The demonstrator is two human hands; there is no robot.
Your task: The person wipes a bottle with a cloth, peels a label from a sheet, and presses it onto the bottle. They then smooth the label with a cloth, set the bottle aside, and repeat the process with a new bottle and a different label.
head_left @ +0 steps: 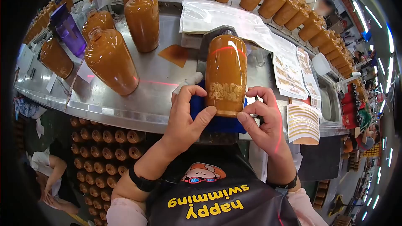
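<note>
A glossy brown bottle (226, 65) lies in front of me with its neck pointing away, resting on a dark stand. Near its base it carries a pale gold patterned decal (227, 91). My left hand (188, 115) is curled at the bottle's lower left, thumb against the edge of the base. On the opposite side, my right hand (264, 117) has its thumb at the lower right edge and its index finger bent beside the decal. A thin dark item shows partly among the right fingers; its kind is hidden. A red light line crosses the bottle's shoulder.
More brown bottles (111, 62) stand on the metal table (159, 111) at left, by a purple box (69, 31). Decal sheets (293, 73) and a sheet of curved gold strips (303, 122) lie at right. Rows of bottles line the conveyor behind; a co-worker (52, 180) sits lower left.
</note>
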